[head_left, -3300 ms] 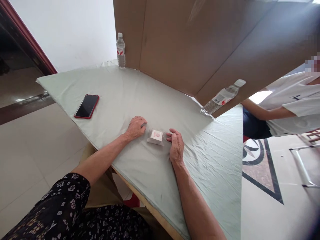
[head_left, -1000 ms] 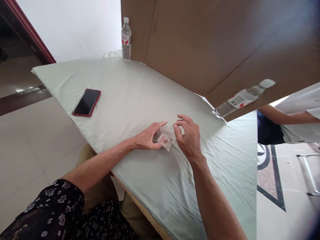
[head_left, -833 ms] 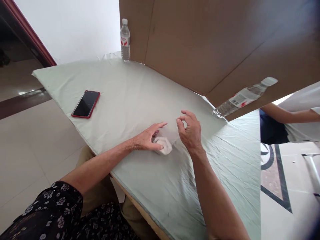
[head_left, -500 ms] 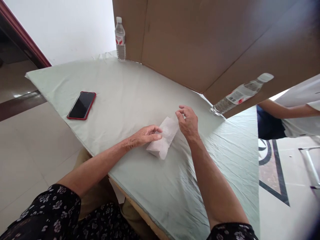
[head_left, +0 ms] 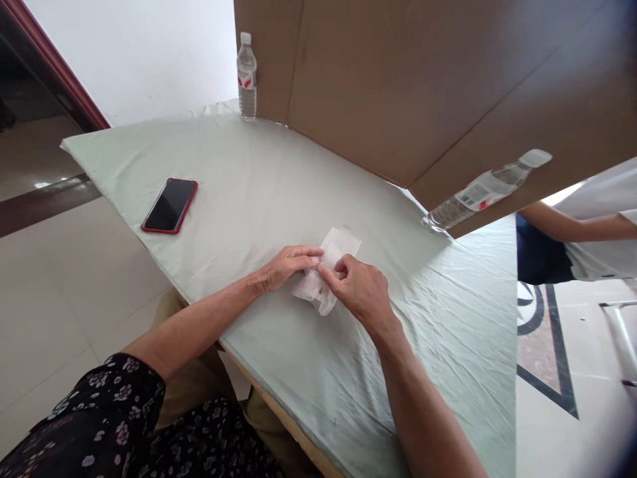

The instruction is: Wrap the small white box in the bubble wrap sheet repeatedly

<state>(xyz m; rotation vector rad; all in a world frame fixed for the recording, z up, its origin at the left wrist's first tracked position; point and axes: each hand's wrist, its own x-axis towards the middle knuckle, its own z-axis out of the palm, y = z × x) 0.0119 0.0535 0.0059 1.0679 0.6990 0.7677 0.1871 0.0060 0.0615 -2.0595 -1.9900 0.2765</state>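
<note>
"Just below mid-frame, what lay under those hands?"

"A thin, pale wrapper (head_left: 344,244), rumpled on the creased tablecloth (head_left: 269,186). The left hand (head_left: 288,265) lay over it, fingers nearly straight; the right hand (head_left: 362,287) bent thumb and forefinger close together. Whether either gripped it, I couldn't tell."

"What might have gone wrong?"

"A hard tug could have torn it, I judged, spilling anything inside."

"And around?"

"Cardboard (head_left: 373,86) stood across the upper right, one bottle (head_left: 247,79) near its left edge, a second bottle (head_left: 480,194) at right; a phone (head_left: 170,206) lay mid-left."
</note>
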